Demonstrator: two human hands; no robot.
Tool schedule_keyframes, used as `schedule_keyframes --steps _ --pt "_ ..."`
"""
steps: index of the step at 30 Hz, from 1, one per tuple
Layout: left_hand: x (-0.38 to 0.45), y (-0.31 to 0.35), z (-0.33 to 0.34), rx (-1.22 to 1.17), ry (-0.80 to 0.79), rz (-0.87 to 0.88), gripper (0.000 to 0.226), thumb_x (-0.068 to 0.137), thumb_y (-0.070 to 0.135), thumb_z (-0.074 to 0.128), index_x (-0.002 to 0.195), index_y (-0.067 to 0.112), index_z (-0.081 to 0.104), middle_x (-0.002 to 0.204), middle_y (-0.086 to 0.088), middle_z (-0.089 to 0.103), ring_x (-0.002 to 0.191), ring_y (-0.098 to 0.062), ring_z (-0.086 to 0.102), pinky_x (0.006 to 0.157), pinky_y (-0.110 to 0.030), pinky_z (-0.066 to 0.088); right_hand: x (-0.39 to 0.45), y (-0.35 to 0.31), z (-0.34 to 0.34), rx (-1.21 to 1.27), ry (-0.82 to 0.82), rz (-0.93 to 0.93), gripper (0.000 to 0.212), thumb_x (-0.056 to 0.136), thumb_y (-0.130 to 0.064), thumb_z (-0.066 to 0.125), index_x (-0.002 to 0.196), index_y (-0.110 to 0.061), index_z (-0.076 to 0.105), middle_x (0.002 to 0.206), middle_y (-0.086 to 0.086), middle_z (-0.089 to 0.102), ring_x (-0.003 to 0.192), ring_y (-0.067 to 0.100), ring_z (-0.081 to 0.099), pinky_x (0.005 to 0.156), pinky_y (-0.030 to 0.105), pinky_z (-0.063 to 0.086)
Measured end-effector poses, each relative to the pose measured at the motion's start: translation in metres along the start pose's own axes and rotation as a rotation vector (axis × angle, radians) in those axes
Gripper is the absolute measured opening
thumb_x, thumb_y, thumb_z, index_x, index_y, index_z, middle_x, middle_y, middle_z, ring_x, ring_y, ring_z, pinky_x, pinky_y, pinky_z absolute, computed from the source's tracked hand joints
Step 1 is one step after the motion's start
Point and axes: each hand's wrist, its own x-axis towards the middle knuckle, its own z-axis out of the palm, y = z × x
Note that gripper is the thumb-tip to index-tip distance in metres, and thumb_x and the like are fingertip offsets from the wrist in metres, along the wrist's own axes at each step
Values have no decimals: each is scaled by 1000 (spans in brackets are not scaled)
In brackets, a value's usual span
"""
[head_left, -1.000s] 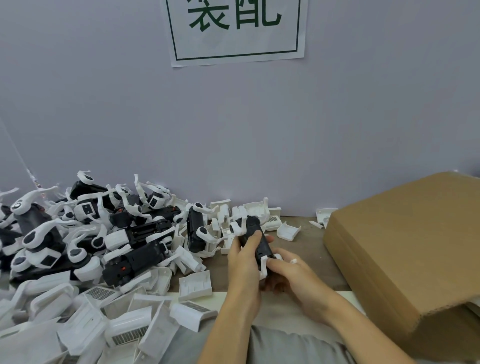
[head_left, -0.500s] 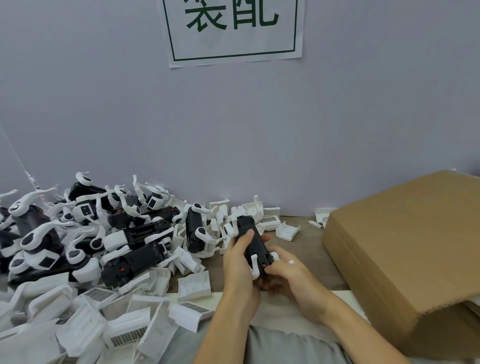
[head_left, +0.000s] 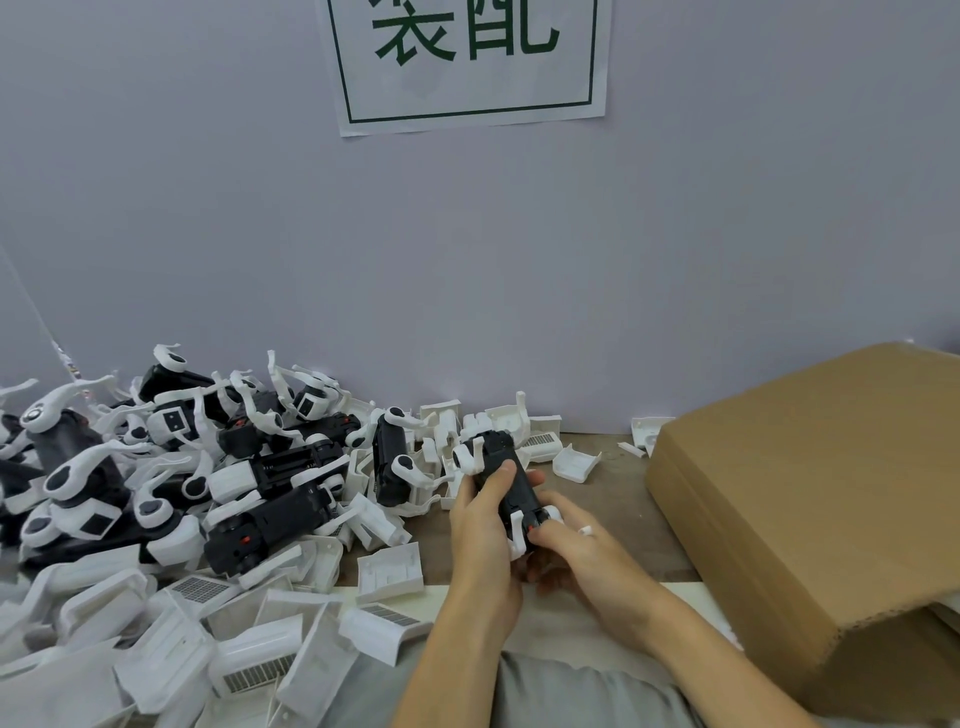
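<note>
A black toy body with white arm pieces is held above the wooden table between both hands. My left hand grips its left side, thumb lying across the top. My right hand pinches the near end, where a small white piece and a red dot show. A white ring or tape sits on one right finger. The underside of the toy is hidden by my fingers.
A heap of assembled black-and-white toys fills the left side. Loose white plastic covers lie in front of it, with one more behind my hands. A large cardboard box stands at the right. A wall with a paper sign closes the back.
The toy has tilted and shifted slightly left and away in my hands. My right fingers have moved up to its near end.
</note>
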Motion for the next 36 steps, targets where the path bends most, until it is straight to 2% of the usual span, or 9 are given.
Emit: schedule_keyframes --steps 4,7,11,15,19,25,27,32,36 --pt "-1 0 1 7 1 17 11 96 17 60 105 15 65 89 -10 75 69 -27 63 49 -27 46 2 2 1 67 35 22 28 78 -33 57 103 -29 70 82 5 68 66 15 59 67 33 44" --pt "-1 -1 1 5 9 19 12 96 16 60 106 14 65 89 -10 75 73 -30 63 57 -32 48 2 3 -1 103 9 18 30 83 -25 57 111 -25 69 85 4 69 68 14 60 68 31 46" --pt "1 0 2 -38 21 -1 10 96 15 59 104 14 66 87 -12 74 77 -31 62 64 -36 49 1 4 -2 119 -18 21 39 76 -24 56 114 -21 68 86 3 70 69 12 62 63 25 48" --pt "1 0 1 -37 36 -7 12 96 16 59 106 12 65 88 -12 73 73 -31 59 58 -33 45 2 5 -2 106 -34 11 31 71 -26 57 98 -29 72 83 1 68 67 11 59 61 24 45" --pt "1 0 1 -48 44 -11 11 96 15 59 104 12 65 83 -11 73 68 -29 60 58 -33 47 3 5 -2 62 -32 17 35 61 -37 59 93 -33 71 82 0 67 69 13 57 61 26 42" --pt "3 -4 0 -13 56 15 11 96 15 61 105 10 66 80 -10 73 74 -30 63 62 -35 50 3 3 0 19 -1 3 30 76 -29 54 98 -40 71 82 -2 70 68 9 60 56 22 44" --pt "4 -5 -1 3 58 22 12 96 15 61 105 10 65 78 -9 73 71 -29 64 62 -35 51 2 2 0 31 -9 7 29 76 -29 54 97 -37 72 80 -3 70 65 7 62 53 20 45" --pt "5 -6 -1 17 60 10 9 95 14 61 101 10 66 73 -9 71 73 -31 62 60 -34 47 3 4 -1 55 8 36 34 78 -36 56 106 -23 70 81 1 66 65 12 58 56 25 43" --pt "6 -7 -2 19 67 3 6 95 14 61 97 12 67 72 -8 71 68 -29 63 59 -34 51 3 5 -2 60 3 46 42 76 -30 57 115 -19 67 82 1 67 66 11 58 58 25 42"
